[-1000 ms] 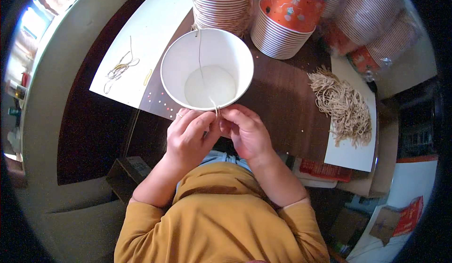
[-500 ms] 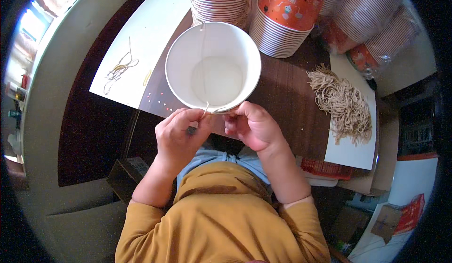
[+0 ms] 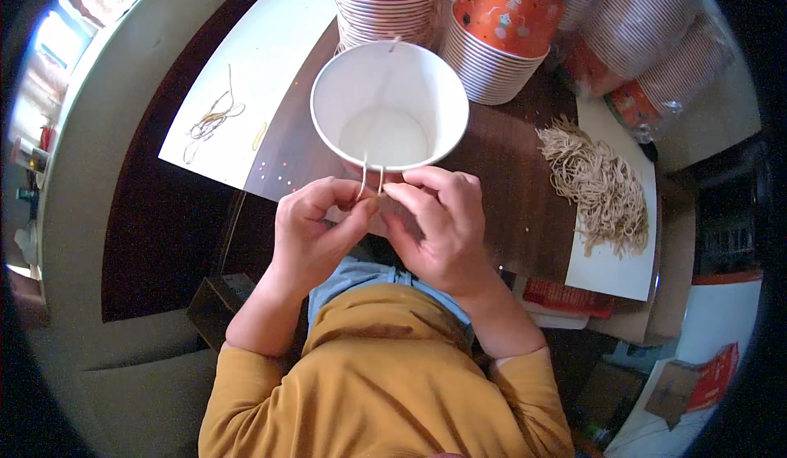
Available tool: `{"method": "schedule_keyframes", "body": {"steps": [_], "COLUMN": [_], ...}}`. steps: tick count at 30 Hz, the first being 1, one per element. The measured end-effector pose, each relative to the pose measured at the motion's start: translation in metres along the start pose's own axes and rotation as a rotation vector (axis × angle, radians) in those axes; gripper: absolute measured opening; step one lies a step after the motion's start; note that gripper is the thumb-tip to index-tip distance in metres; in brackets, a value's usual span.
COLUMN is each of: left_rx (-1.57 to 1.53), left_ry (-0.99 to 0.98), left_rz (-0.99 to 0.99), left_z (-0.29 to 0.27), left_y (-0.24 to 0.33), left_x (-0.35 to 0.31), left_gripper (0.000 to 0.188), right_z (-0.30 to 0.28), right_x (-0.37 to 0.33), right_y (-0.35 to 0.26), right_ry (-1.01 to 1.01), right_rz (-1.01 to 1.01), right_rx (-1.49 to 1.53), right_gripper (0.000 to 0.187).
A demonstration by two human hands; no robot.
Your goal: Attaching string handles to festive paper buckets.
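Note:
A white paper cup with an empty white inside stands upright before me on the dark table. A thin tan string loops over its near rim, and another bit shows at the far rim. My left hand and my right hand meet just under the near rim, both pinching the string ends between fingertips. The cup's near outer wall is hidden behind my fingers.
Two stacks of orange paper cups stand behind the white cup. More sleeved cups lie at the far right. A heap of tan strings rests on white paper at right. A few strings lie on a white sheet at left.
The cup has tipped back upright from leaning toward me. Both hands have come together at the near rim, pinching the string ends closer.

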State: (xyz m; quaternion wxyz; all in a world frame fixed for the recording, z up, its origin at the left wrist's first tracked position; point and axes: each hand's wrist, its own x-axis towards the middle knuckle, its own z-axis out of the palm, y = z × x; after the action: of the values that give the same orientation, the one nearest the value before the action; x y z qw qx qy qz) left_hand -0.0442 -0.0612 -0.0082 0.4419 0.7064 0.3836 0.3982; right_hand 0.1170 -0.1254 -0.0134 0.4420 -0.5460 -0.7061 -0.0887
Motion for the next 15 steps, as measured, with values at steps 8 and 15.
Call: {"method": "schedule_keyframes", "body": {"steps": [8,15], "left_rx": [0.184,0.106], "left_ry": [-0.023,-0.065], "left_rz": [0.178,0.044], "left_z": [-0.007,-0.009], "left_y": [0.017,0.014], "left_x": [0.007,0.003], "left_gripper": [0.001,0.006], "right_z": [0.007,0.017], "right_x": [0.006,0.007], "right_y": [0.010,0.009], "right_ry": [0.078,0.103], "right_rz": [-0.116,-0.092], "right_rx": [-0.042,-0.047], "right_gripper": [0.028,0.026]}}
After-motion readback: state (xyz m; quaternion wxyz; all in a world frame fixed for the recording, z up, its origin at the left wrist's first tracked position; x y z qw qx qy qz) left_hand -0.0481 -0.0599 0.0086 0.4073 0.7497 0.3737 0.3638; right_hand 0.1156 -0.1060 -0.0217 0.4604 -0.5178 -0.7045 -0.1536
